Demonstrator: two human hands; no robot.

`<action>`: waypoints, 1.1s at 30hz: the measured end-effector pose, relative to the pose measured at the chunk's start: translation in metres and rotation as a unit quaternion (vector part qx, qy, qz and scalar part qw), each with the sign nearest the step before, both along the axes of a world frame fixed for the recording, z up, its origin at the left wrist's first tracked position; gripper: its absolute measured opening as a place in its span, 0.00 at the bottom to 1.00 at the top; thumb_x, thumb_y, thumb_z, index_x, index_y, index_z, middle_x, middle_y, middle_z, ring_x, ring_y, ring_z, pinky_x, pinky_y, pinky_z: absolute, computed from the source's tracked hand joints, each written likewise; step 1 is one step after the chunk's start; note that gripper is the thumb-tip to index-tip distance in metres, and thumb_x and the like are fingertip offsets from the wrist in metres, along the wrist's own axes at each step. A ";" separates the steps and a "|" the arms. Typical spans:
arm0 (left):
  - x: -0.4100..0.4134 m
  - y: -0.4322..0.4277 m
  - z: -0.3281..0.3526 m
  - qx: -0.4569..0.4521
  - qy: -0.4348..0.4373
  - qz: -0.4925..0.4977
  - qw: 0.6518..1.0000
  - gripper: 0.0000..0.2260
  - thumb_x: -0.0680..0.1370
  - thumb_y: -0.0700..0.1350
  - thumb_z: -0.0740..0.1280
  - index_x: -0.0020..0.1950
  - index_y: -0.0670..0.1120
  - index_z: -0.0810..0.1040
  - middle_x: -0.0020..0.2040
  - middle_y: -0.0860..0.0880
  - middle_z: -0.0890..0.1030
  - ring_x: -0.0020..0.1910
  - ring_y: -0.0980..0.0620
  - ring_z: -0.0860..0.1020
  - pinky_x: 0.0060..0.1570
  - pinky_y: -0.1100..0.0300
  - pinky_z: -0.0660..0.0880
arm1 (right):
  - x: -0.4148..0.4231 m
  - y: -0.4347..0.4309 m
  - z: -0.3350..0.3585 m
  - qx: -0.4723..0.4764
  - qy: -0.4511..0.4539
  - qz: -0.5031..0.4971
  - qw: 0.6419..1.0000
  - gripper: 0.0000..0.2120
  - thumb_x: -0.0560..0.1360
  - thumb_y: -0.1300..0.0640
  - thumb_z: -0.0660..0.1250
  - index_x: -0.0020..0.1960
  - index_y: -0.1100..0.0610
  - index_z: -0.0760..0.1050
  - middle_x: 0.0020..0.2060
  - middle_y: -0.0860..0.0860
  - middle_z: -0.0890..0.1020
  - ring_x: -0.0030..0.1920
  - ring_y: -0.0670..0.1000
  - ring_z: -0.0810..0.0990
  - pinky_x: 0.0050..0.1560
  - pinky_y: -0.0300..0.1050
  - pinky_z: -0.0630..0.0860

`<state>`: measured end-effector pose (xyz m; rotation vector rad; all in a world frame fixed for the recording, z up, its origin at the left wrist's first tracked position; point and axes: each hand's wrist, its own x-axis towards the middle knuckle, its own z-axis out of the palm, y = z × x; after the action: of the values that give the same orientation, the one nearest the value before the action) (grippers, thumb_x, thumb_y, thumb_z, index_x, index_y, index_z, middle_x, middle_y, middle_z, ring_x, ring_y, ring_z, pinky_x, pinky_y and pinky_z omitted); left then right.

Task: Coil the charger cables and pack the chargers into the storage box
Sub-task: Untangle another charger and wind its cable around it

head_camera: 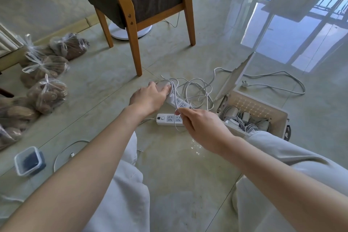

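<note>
My left hand (148,98) grips a white charger brick (163,86) that sits at the far end of a white power strip (178,103) on the floor. My right hand (203,128) pinches the charger's thin white cable (176,98) just above a second power strip (169,119). Loose loops of the cable (197,90) lie tangled behind the strips. The beige storage box (263,111) stands open at the right, its lid (235,77) tilted up, with several coiled chargers (239,120) inside.
A wooden chair (135,5) with a grey cushion stands behind the cables. Tied plastic bags (47,73) lie at the left. A small clear container (29,160) and a thin cable (64,152) rest near my left knee. A plug lead (273,81) trails past the box.
</note>
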<state>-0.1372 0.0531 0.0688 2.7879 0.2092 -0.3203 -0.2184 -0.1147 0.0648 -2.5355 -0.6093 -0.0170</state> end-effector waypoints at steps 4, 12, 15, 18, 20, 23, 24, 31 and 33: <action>0.006 -0.013 0.001 -0.256 0.052 0.059 0.964 0.31 0.79 0.65 0.47 0.55 0.42 0.77 0.51 0.40 0.80 0.48 0.43 0.78 0.47 0.53 0.71 | -0.014 0.009 0.000 0.019 0.016 0.038 0.999 0.14 0.81 0.54 0.51 0.61 0.53 0.72 0.54 0.48 0.81 0.47 0.58 0.79 0.44 0.51 0.74; -0.009 -0.029 0.016 -0.576 0.191 0.117 0.786 0.24 0.82 0.57 0.47 0.52 0.42 0.76 0.48 0.37 0.79 0.40 0.46 0.79 0.36 0.58 0.74 | -0.010 0.003 -0.004 0.020 0.069 0.036 0.997 0.10 0.82 0.56 0.51 0.56 0.55 0.69 0.54 0.49 0.80 0.46 0.58 0.77 0.43 0.49 0.72; -0.014 -0.030 0.017 -0.613 0.229 0.115 0.747 0.23 0.82 0.56 0.48 0.53 0.41 0.74 0.44 0.38 0.78 0.34 0.48 0.80 0.34 0.59 0.73 | -0.009 0.001 -0.006 0.000 0.078 0.041 0.996 0.07 0.82 0.57 0.50 0.52 0.54 0.66 0.51 0.52 0.80 0.41 0.59 0.73 0.39 0.48 0.67; -0.016 -0.030 0.017 -0.623 0.231 0.118 0.738 0.23 0.82 0.56 0.47 0.54 0.42 0.75 0.43 0.39 0.79 0.36 0.47 0.80 0.39 0.55 0.73 | -0.006 -0.003 -0.009 -0.012 0.072 0.030 0.997 0.10 0.81 0.56 0.50 0.56 0.55 0.69 0.51 0.53 0.80 0.44 0.59 0.76 0.40 0.49 0.71; -0.017 -0.030 0.018 -0.623 0.230 0.124 0.737 0.24 0.82 0.56 0.47 0.53 0.42 0.76 0.41 0.41 0.80 0.39 0.46 0.79 0.38 0.56 0.72 | -0.002 -0.006 -0.012 -0.021 0.064 0.017 0.998 0.10 0.81 0.55 0.51 0.56 0.54 0.70 0.49 0.53 0.80 0.45 0.59 0.77 0.41 0.49 0.71; -0.019 -0.030 0.014 -0.618 0.247 0.128 0.735 0.23 0.81 0.57 0.47 0.55 0.44 0.75 0.41 0.41 0.80 0.37 0.48 0.78 0.34 0.59 0.68 | 0.002 -0.009 -0.015 -0.036 0.056 0.011 0.998 0.10 0.81 0.54 0.52 0.54 0.53 0.71 0.48 0.51 0.81 0.45 0.59 0.78 0.43 0.49 0.74; -0.020 -0.030 0.013 -0.618 0.250 0.126 0.734 0.22 0.80 0.57 0.47 0.54 0.44 0.75 0.40 0.42 0.80 0.37 0.48 0.78 0.33 0.59 0.68 | 0.002 -0.009 -0.015 -0.042 0.058 0.013 0.997 0.10 0.81 0.54 0.52 0.54 0.53 0.71 0.48 0.51 0.81 0.45 0.59 0.78 0.43 0.50 0.74; -0.017 -0.025 0.017 -0.584 0.233 0.054 0.776 0.28 0.80 0.62 0.46 0.54 0.44 0.77 0.44 0.41 0.79 0.40 0.47 0.76 0.35 0.57 0.66 | 0.016 -0.022 -0.017 -0.116 0.011 0.044 0.992 0.13 0.82 0.53 0.47 0.52 0.56 0.69 0.45 0.53 0.80 0.46 0.57 0.77 0.42 0.49 0.73; -0.016 -0.020 0.022 -0.545 0.227 0.027 0.807 0.26 0.80 0.61 0.46 0.54 0.44 0.76 0.41 0.42 0.79 0.38 0.48 0.76 0.31 0.60 0.66 | 0.023 -0.029 -0.022 -0.127 0.013 0.040 0.991 0.13 0.82 0.52 0.48 0.50 0.56 0.70 0.45 0.52 0.80 0.48 0.55 0.76 0.45 0.48 0.72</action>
<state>-0.1535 0.0331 0.0909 1.5271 0.1401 -0.7912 -0.1953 -0.1441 0.0423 -2.7480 -0.7430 0.1288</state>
